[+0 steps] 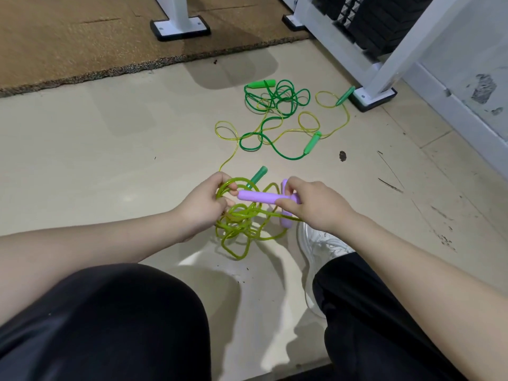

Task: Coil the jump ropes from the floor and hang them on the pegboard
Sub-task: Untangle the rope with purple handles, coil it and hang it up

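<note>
Just in front of the white shoe (321, 243), the left hand (203, 204) is gripping yellow-green rope coils (242, 226) while the right hand (313, 204) is pinching a purple handle (258, 196), apparently bundling them; green ropes (275, 105) are lying farther off.

1. One view only, from a camera worn on the person's head, wide-angle.
2. It faces forward and steeply down over the person's own knees to the floor (110, 138).
3. It sits close: both forearms enter from the bottom edge, the hands mid-frame.
4. The far edge takes in a brown mat (82, 37) and white frame legs (180, 20).
</note>
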A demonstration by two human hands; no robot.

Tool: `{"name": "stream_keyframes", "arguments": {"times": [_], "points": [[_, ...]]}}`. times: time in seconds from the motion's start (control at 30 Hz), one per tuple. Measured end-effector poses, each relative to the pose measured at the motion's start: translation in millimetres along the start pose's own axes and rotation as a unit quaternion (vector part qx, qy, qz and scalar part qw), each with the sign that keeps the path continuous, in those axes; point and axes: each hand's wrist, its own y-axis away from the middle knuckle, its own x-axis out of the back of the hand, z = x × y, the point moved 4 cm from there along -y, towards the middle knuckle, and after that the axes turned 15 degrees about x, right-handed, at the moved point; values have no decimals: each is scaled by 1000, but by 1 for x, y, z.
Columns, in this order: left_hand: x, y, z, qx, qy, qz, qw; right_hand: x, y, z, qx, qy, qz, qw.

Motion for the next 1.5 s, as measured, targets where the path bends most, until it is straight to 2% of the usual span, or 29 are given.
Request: {"name": "stream_keyframes", "arguments": {"times": [0.07, 0.13, 0.2, 0.3, 0.4, 0.43, 0.53, 0.6, 0.67, 0.73, 0.8, 0.87, 0.93, 1.0, 1.03, 1.1, 1.2, 1.3, 1.37, 1.43, 1.5], "points": [[-1, 2, 7, -55, -67, 3, 996, 1, -3, -10, 19, 18, 36, 999], [-5, 6, 11, -90, -105, -28, 990, -5, -3, -19, 35, -70, 56, 995], [-10, 12, 14, -86, -87, -79, 989, -9, -1, -26, 33, -177, 86, 980], [-15, 20, 21, -86, -26, -136, 987, -14, 0, -26, 25, -236, 84, 968], [-20, 28, 27, -113, -16, -196, 974, -23, 0, -29, 7, -423, 36, 905], [-21, 30, 28, -120, -40, -205, 971, -24, 0, -29, -1, -446, 39, 894], [-24, 32, 29, -137, -108, -196, 965, -19, -5, -25, -58, -413, 101, 903], [-21, 28, 31, -164, -134, -139, 967, -14, -6, -20, -103, -427, 127, 889], [-13, 17, 30, -188, -178, -26, 966, -12, -5, -18, -127, -508, 128, 842], [-7, 11, 23, -150, -183, 35, 971, -11, -3, -18, -143, -613, 126, 767], [-8, 10, 13, -77, -129, -13, 989, -12, 0, -21, -160, -695, 92, 694], [-14, 14, 7, -39, -59, -95, 993, -15, 2, -22, -170, -731, 46, 659], [-15, 19, 5, -13, 0, -132, 991, -18, 3, -22, -166, -723, 15, 671], [-11, 27, 1, 31, 23, -132, 990, -20, 6, -24, -148, -677, 14, 721], [-10, 31, -2, 52, 13, -128, 990, -23, 7, -26, -138, -655, 22, 743], [-9, 43, -5, 71, -25, -134, 988, -33, 9, -31, -138, -642, 25, 754], [-18, 54, 2, 41, -66, -146, 986, -47, 12, -35, -169, -690, 0, 704], [-16, 54, 7, 19, -131, -83, 988, -46, 18, -40, -157, -749, -34, 643], [-9, 54, 5, 42, -176, -29, 983, -41, 22, -45, -117, -759, -75, 636], [-2, 61, 5, 49, -196, -4, 979, -38, 25, -48, -85, -722, -113, 677], [-3, 69, 9, 58, -185, -18, 981, -38, 25, -49, -77, -674, -118, 725]]}}
